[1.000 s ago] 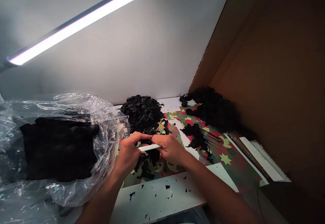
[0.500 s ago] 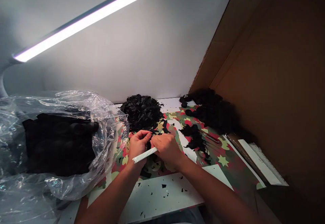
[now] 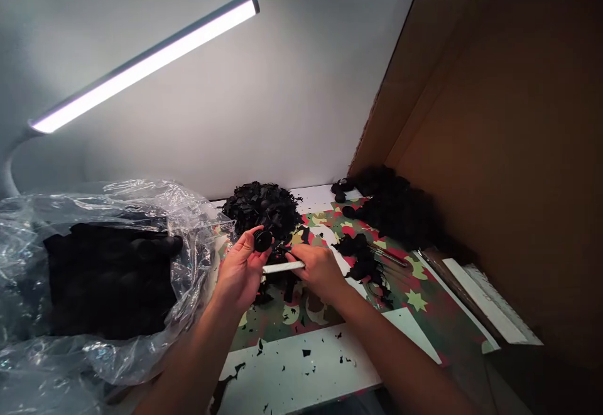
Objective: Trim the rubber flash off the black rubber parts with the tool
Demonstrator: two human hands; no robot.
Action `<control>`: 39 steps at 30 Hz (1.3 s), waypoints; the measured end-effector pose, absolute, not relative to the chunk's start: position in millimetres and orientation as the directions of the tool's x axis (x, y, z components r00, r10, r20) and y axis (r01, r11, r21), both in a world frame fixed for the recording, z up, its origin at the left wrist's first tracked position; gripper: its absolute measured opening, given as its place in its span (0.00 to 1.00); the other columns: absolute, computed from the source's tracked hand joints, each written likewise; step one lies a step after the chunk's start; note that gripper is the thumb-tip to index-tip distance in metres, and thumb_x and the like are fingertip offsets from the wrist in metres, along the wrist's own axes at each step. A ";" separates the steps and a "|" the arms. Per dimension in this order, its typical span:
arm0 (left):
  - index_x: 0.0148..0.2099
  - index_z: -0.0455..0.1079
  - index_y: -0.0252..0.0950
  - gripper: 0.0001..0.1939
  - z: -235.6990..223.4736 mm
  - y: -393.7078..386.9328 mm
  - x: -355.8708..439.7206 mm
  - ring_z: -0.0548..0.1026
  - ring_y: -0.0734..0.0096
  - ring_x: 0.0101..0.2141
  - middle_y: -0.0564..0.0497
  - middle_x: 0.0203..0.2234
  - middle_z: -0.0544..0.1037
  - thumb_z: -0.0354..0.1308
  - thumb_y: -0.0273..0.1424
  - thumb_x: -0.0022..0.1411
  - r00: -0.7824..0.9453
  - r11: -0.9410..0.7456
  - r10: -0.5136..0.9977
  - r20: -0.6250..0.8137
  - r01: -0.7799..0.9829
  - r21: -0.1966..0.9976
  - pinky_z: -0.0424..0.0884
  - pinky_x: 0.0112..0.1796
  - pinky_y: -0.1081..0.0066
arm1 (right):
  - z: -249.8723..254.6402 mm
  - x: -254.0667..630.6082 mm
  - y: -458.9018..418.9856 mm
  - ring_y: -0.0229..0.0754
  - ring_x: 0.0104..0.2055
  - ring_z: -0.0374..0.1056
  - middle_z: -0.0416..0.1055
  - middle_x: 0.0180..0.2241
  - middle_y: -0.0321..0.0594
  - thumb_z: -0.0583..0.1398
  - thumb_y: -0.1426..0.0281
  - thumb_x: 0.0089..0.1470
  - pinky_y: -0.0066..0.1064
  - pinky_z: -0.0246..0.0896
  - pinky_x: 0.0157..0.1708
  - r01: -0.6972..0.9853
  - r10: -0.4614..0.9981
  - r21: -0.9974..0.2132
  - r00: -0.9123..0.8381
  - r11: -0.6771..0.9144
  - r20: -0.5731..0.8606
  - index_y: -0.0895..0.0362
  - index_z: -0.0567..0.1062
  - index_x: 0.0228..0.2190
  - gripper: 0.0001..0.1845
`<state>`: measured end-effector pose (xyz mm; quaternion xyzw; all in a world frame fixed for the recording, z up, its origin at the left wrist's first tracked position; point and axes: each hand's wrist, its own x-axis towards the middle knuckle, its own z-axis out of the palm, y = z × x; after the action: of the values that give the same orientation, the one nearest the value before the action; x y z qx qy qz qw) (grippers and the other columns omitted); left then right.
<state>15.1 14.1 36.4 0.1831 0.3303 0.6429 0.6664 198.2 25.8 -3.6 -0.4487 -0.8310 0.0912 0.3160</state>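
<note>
My left hand (image 3: 239, 272) pinches a small round black piece (image 3: 262, 240) between thumb and fingers, its round side turned up. In my right hand (image 3: 320, 272) is a slim tool with a white handle (image 3: 284, 267); the handle points left, and its working end is hard to make out. The two hands are slightly apart over a camouflage-patterned mat (image 3: 417, 301). Just behind the round piece rises a heap of black scraps (image 3: 261, 204). To the right of my right hand lie black ragged pieces (image 3: 360, 258).
At left, a clear plastic bag (image 3: 200, 277) holds many black pieces (image 3: 113, 277). A dark pile (image 3: 400, 211) sits against the cardboard wall (image 3: 494, 120). A thin metal tool (image 3: 389, 254) lies on the mat. Black crumbs dot the white board (image 3: 301, 374) in front. A lit lamp (image 3: 151, 60) hangs above.
My hands have separated. My left hand has moved left and tipped up, showing the round piece. The white handle has swung from slanting toward me to nearly level. The view has shifted slightly.
</note>
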 end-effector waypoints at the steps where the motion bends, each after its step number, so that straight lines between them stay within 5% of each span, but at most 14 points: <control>1: 0.41 0.80 0.33 0.20 35.4 12.3 13.5 0.79 0.71 0.35 0.47 0.35 0.82 0.76 0.37 0.48 -0.032 0.114 0.979 -0.203 -0.735 0.669 0.77 0.39 0.75 | -1.2 200.1 26.4 0.38 0.28 0.66 0.74 0.30 0.37 0.58 0.64 0.65 0.29 0.52 0.29 0.677 0.831 -0.492 -0.369 0.547 0.417 0.55 0.77 0.34 0.11; 4: 0.45 0.80 0.34 0.24 33.0 9.0 10.1 0.80 0.72 0.37 0.47 0.37 0.82 0.76 0.39 0.48 -0.006 0.112 0.986 -0.164 -0.706 0.699 0.77 0.40 0.76 | 9.3 199.4 23.8 0.41 0.37 0.70 0.75 0.37 0.40 0.61 0.62 0.63 0.30 0.61 0.36 0.554 0.865 -0.667 -0.270 0.498 0.422 0.53 0.78 0.43 0.11; 8: 0.49 0.80 0.37 0.27 28.3 7.7 8.1 0.79 0.71 0.41 0.48 0.42 0.82 0.77 0.39 0.46 0.011 0.084 0.995 -0.099 -0.632 0.770 0.74 0.47 0.75 | 23.7 187.8 14.7 0.41 0.36 0.69 0.74 0.34 0.39 0.59 0.64 0.64 0.29 0.63 0.34 0.278 0.888 -0.843 -0.121 0.460 0.445 0.54 0.81 0.38 0.12; 17: 0.43 0.81 0.39 0.16 29.9 -0.7 9.3 0.76 0.69 0.39 0.49 0.39 0.80 0.74 0.30 0.49 -0.048 -0.147 0.989 0.141 -0.149 0.978 0.72 0.40 0.75 | 25.7 174.8 10.0 0.38 0.28 0.64 0.71 0.27 0.36 0.63 0.59 0.56 0.29 0.59 0.30 -0.002 0.971 -0.988 -0.186 0.155 0.153 0.57 0.81 0.33 0.14; 22: 0.42 0.81 0.41 0.14 32.2 -1.2 9.5 0.76 0.65 0.41 0.49 0.39 0.79 0.73 0.30 0.51 -0.051 -0.268 0.962 0.268 0.008 0.963 0.73 0.42 0.70 | 25.1 173.2 8.6 0.36 0.26 0.59 0.66 0.24 0.33 0.61 0.60 0.55 0.28 0.55 0.28 -0.016 0.974 -0.994 -0.197 0.110 0.111 0.58 0.77 0.29 0.13; 29: 0.39 0.82 0.42 0.10 29.5 -7.1 13.5 0.78 0.61 0.41 0.47 0.39 0.80 0.72 0.27 0.52 -0.085 -0.364 0.921 0.380 0.157 0.918 0.74 0.44 0.66 | 27.1 170.6 7.4 0.33 0.22 0.52 0.59 0.20 0.30 0.58 0.68 0.51 0.25 0.48 0.22 0.221 0.968 -0.945 -0.124 0.240 0.217 0.56 0.71 0.23 0.08; 34: 0.38 0.80 0.43 0.15 40.1 -18.0 9.0 0.76 0.64 0.40 0.51 0.35 0.79 0.76 0.28 0.46 -0.389 -0.519 0.781 0.489 0.032 0.854 0.73 0.45 0.67 | -1.1 186.8 29.1 0.35 0.22 0.56 0.63 0.20 0.31 0.59 0.64 0.50 0.26 0.50 0.22 0.227 0.977 -0.966 0.143 0.125 0.160 0.56 0.69 0.24 0.09; 39: 0.42 0.79 0.38 0.24 39.9 -7.1 -4.6 0.76 0.70 0.35 0.50 0.34 0.80 0.77 0.43 0.43 -0.191 -0.198 0.972 0.138 -0.351 0.915 0.73 0.36 0.75 | -3.0 195.0 33.8 0.38 0.26 0.64 0.69 0.21 0.33 0.59 0.63 0.56 0.27 0.56 0.27 0.299 0.975 -0.929 -0.039 0.220 0.218 0.57 0.73 0.26 0.12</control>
<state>-4.6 -7.1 39.9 0.3965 0.3917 0.6649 0.4974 195.0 33.8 -3.0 -0.5101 -0.6242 0.3604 0.4693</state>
